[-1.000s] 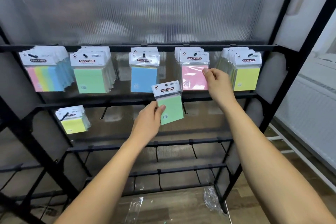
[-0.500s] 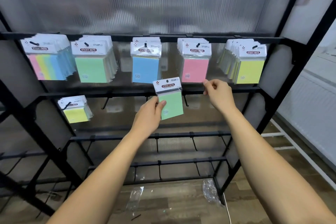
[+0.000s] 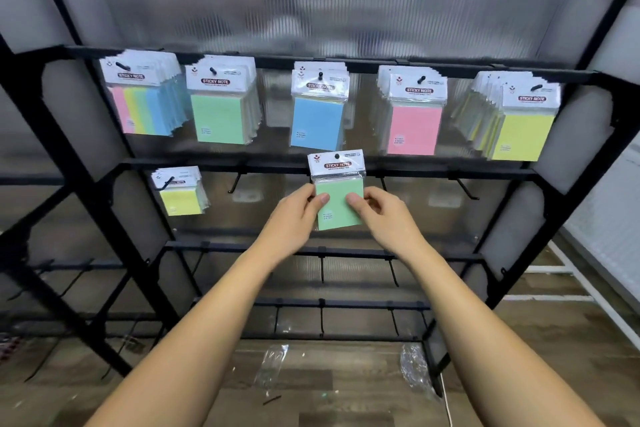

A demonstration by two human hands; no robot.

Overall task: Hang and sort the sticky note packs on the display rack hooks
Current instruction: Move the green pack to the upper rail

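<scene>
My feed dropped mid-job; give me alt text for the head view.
Both hands, left hand and right hand, hold a small green sticky note pack before the rack's second bar. Five hooks above carry multicolour, green, blue, pink and yellow packs; small yellow packs hang lower left.

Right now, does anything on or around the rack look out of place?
Yes: crumpled clear wrappers lie on the floor under the rack. The hung packs look orderly; the green pack is held, not hung.

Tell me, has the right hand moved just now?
Yes. The right hand left the pink packs, dropping left to grip the green pack.
</scene>
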